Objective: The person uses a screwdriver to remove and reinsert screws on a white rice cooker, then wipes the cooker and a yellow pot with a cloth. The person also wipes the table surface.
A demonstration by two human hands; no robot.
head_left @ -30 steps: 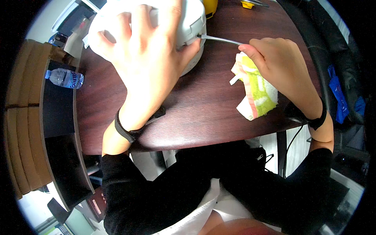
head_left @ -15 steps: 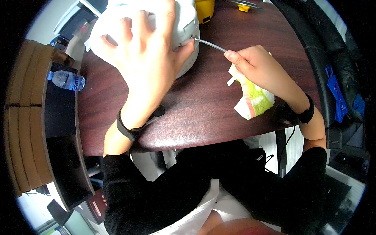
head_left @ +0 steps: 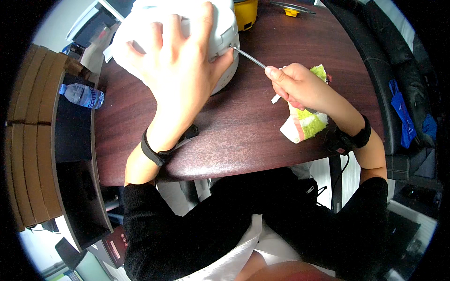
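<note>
A rounded white appliance (head_left: 221,27) stands at the far left of the table, its top partly covered by my left hand (head_left: 180,58). That hand is open, fingers spread over the top and thumb against the near right edge. My right hand (head_left: 295,82) is closed round a slim metal tool (head_left: 253,59), whose shaft slants up to the left. Its tip meets a small spot at the edge of the white appliance, beside my left thumb. The grip hides most of the tool's other end. Below my right hand lies a green and white cloth (head_left: 304,126).
Behind the white appliance is a yellow pot-like appliance (head_left: 246,16), with a glass lid and yellow knob (head_left: 291,12) to its right. A water bottle (head_left: 82,95) lies on the dark shelf at left, near stacked cardboard boxes (head_left: 28,173). A black sofa (head_left: 396,56) borders the right.
My right hand has turned and shifted slightly down and left, tilting the tool's shaft more steeply. The tip stays at the appliance's edge. My left hand keeps its place.
</note>
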